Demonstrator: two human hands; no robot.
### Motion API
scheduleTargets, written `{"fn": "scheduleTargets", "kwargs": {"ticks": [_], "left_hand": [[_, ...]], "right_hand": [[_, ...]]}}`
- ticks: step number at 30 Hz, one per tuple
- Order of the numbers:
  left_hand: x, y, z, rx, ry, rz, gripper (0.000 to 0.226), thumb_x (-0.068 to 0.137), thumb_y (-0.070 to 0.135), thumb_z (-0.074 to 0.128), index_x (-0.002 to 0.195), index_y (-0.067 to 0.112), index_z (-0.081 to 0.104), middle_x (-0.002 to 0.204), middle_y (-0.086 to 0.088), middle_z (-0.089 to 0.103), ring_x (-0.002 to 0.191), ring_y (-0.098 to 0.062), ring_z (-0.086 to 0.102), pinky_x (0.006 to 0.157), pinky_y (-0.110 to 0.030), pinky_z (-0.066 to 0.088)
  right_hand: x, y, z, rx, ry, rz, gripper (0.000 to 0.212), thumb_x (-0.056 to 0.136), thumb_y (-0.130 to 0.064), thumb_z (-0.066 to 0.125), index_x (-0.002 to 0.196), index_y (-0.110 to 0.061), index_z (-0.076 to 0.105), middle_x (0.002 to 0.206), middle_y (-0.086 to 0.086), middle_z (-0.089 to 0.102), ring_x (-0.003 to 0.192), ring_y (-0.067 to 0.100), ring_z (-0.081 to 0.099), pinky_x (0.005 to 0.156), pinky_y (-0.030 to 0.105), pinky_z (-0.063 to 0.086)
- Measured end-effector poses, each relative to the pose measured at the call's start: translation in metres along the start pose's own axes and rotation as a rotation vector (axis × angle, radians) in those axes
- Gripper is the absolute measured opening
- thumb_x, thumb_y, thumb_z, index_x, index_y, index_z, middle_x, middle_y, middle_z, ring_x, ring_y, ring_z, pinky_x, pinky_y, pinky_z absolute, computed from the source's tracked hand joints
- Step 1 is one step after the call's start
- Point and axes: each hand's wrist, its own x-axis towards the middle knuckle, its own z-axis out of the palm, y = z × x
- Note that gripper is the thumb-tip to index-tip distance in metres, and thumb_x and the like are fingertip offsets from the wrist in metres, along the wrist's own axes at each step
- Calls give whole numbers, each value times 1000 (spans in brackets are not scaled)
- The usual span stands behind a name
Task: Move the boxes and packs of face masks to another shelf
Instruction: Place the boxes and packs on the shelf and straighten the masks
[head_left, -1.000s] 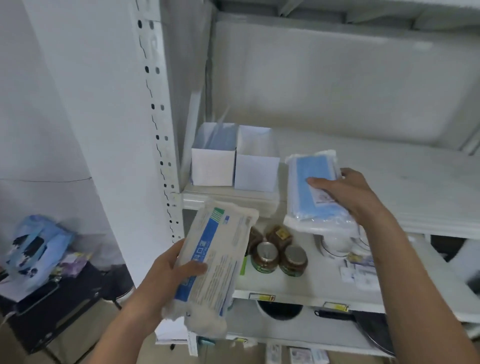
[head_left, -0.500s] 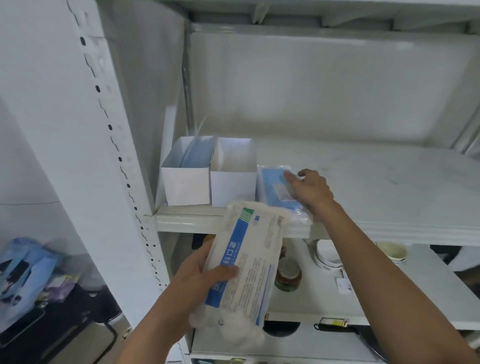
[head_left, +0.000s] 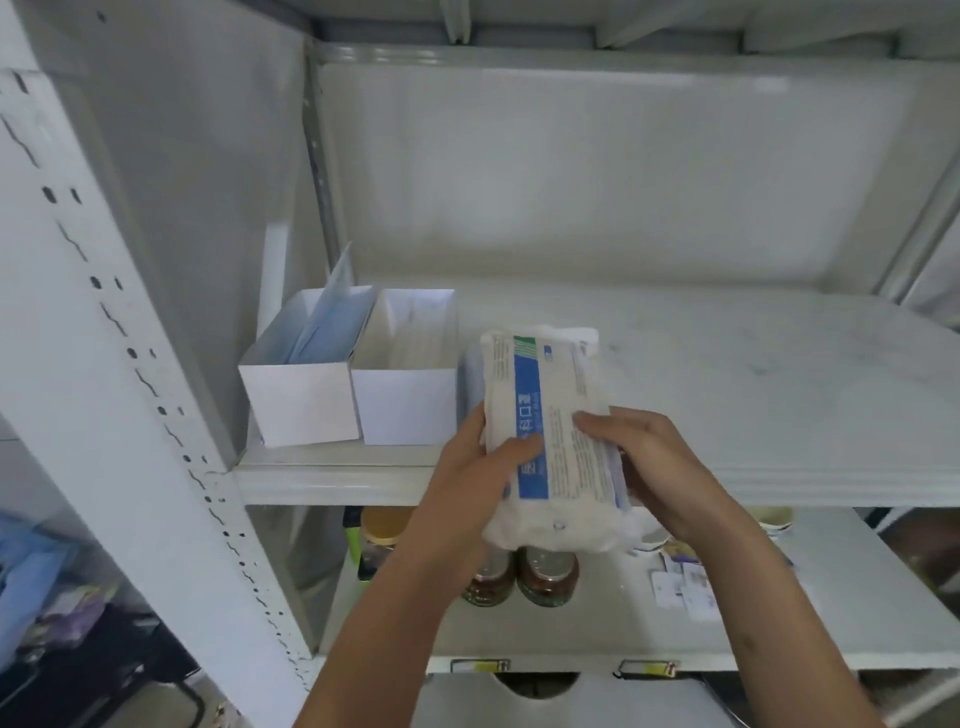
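Fingers (head_left: 597, 422) of the right hand (head_left: 660, 462) and left hand (head_left: 467, 478) clasp the white mask pack (head_left: 550, 431) between them, over the shelf edge (head_left: 332, 480). Placing step; next, lower it beside the boxes (head_left: 353, 395) left of the fingers.

A white pack of face masks (head_left: 550, 436) with a blue stripe and printed text is held lengthwise over the front edge of the upper shelf (head_left: 727, 395). Two open white boxes (head_left: 353, 384) are set side by side at the shelf's left end, touching; blue masks (head_left: 332, 322) are seen in the left one.
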Motion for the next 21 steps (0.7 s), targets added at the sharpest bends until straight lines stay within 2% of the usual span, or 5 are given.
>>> {"fn": "scheduleTargets", "kwargs": {"ticks": [2,7,12,15,21], "left_hand": [[1,0,-11,-53,-20,7,42,94,21,68,132,37,57,116,9,75,106,-18,73,92,-45,59],[-6,16,-54,211,48,210,29,96,26,66,114,48,66,115,21,71,100,-7,73,77,-21,59],[0,49,-83,319,215,531,19,98,18,62,102,35,70,98,14,74,88,-12,75,68,-20,60],[9,56,-100,714,328,701,21,94,26,58,111,36,66,109,21,69,105,-2,64,82,-14,53],[38,39,-139,1327,281,779,34,88,25,67,123,23,67,126,-2,62,121,-24,54,110,-41,38]], "right_hand": [[19,-4,1,44,65,11,35,92,-33,71,105,-1,74,104,19,77,98,42,71,93,60,48],[60,-5,9,-99,148,8,39,96,-33,66,92,5,71,86,22,76,62,30,57,48,30,37],[83,1,17,-256,196,-46,37,91,-40,71,87,-3,75,86,14,77,83,36,74,79,53,58],[85,-2,18,-198,150,-52,37,89,-50,73,101,-16,77,98,4,79,93,26,76,83,47,61],[76,10,25,-348,352,-114,56,82,-76,55,128,-47,63,114,-36,61,97,-18,56,91,24,42]]}}
